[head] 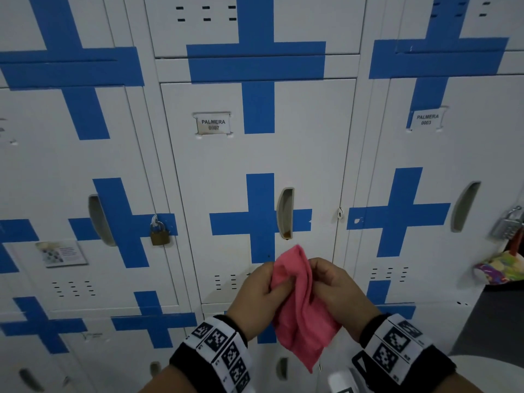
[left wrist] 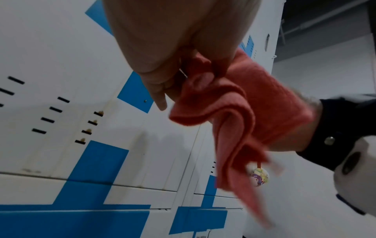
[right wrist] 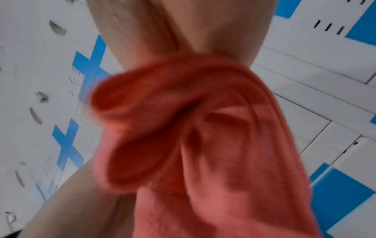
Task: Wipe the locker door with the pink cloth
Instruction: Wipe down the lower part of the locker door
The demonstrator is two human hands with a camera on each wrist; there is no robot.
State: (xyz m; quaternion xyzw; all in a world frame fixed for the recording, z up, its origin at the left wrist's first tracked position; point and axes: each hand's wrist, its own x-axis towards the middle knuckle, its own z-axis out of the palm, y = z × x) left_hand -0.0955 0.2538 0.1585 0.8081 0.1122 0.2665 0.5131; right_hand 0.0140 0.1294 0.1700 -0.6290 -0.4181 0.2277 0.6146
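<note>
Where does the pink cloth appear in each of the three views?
Head: pink cloth low centre, held between left hand and right hand.
Left wrist: centre right, hanging below the fingers.
Right wrist: fills the centre and bottom, blurred.
Shared landmark: blue tape crosses on the white lockers.

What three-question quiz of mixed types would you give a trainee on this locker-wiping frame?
1. True or false: the pink cloth is pressed flat against the locker door.
2. Which hands grip the cloth? A) left only B) right only C) both
3. Fill in: the brass padlock hangs on the locker to the ____ of the door labelled PALMERA 0007.

Key
1. False: it is bunched between the left hand and right hand, in front of the door.
2. C
3. left
</note>
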